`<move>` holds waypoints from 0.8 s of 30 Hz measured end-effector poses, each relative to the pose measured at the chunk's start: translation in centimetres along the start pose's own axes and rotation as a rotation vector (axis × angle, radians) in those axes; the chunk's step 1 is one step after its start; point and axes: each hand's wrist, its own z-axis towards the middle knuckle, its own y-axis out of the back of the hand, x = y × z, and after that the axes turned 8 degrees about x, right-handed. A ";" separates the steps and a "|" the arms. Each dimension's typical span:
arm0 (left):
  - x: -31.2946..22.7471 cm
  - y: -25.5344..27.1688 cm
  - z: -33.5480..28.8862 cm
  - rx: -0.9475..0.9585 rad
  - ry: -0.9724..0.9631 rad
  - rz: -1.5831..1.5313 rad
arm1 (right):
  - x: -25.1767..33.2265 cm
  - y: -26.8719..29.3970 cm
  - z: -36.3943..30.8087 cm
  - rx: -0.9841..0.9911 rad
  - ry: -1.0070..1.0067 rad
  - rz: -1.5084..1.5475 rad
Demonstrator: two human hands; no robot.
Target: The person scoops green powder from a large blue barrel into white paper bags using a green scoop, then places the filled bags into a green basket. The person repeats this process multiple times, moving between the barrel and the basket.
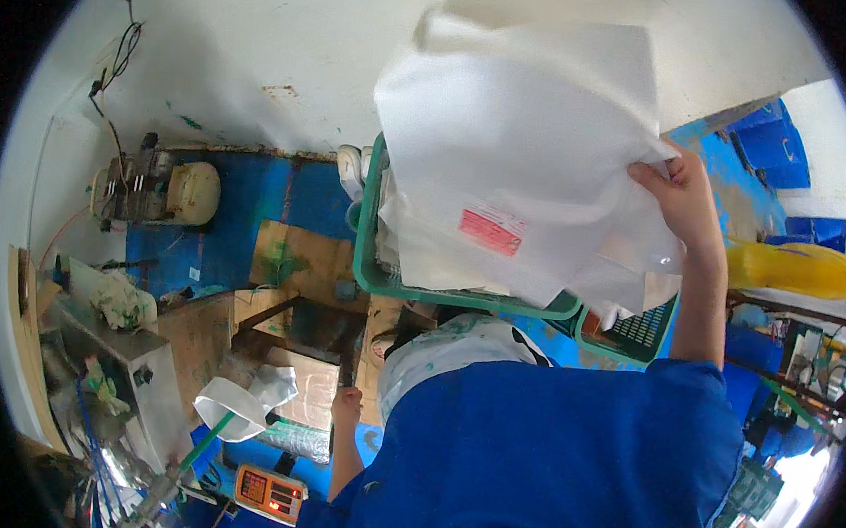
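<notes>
My right hand is closed on the right edge of a large, limp white sack. The sack is spread out, with a red printed patch on its lower part. It hangs over a green plastic basket that holds more white sheets, and hides most of the inside. At the lower left, my left hand is closed beside the end of a dark metal frame. Whether it grips the frame or something else is hidden.
A second green basket stands to the right. On the left are a compressor-like machine, a metal cabinet, a white scoop-shaped bag and an orange scale. Cardboard lies on the blue floor. Yellow sacking rests on a rack at right.
</notes>
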 end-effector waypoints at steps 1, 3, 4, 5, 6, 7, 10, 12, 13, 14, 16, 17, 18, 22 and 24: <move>-0.3 -0.1 -0.2 -0.007 0.011 0.028 | -1.5 0.0 0.9 -0.039 -0.076 0.062; -0.9 0.0 -0.9 -0.013 0.036 0.053 | -6.6 -1.6 3.2 -0.050 -0.134 0.262; -1.3 0.1 -1.4 -0.025 -0.025 0.058 | -10.1 -3.1 4.3 -0.009 -0.118 0.404; -1.5 0.2 -2.0 -0.045 -0.054 0.076 | -14.0 -4.9 5.2 -0.020 -0.161 0.423; -1.8 0.4 -2.7 -0.068 -0.073 0.082 | -18.1 -6.7 6.0 0.001 -0.198 0.456; -1.9 0.6 -3.3 -0.091 -0.114 0.029 | -22.1 -8.7 6.4 -0.023 -0.307 0.509; -1.6 1.0 -5.2 -0.150 -0.141 0.029 | -31.4 -12.9 5.5 -0.185 -0.500 0.301; -1.2 1.1 -6.1 -0.183 -0.127 0.039 | -33.5 -14.7 5.7 -0.282 -0.525 0.116; -1.0 1.1 -6.5 -0.194 -0.111 0.014 | -33.3 -15.4 5.7 -0.364 -0.623 -0.030; -0.8 0.8 -6.9 -0.182 -0.075 -0.038 | -32.5 -15.8 6.0 -0.375 -0.703 -0.088; -1.0 0.1 -7.8 -0.240 -0.099 0.014 | -29.3 -17.0 6.7 -0.438 -0.939 -0.287; -1.5 -0.2 -8.4 -0.262 -0.036 0.042 | -27.5 -17.7 6.2 -0.525 -0.855 -0.440; -2.2 -0.7 -9.2 -0.297 -0.113 0.105 | -25.3 -18.8 6.1 -0.559 -0.667 -0.543; -8.2 -2.4 -13.6 -0.482 -0.271 0.169 | -16.7 -24.4 1.8 -0.294 0.184 -0.604; -12.3 -2.8 -15.6 -0.591 -0.492 0.108 | -12.1 -28.4 -1.2 0.312 0.442 -0.222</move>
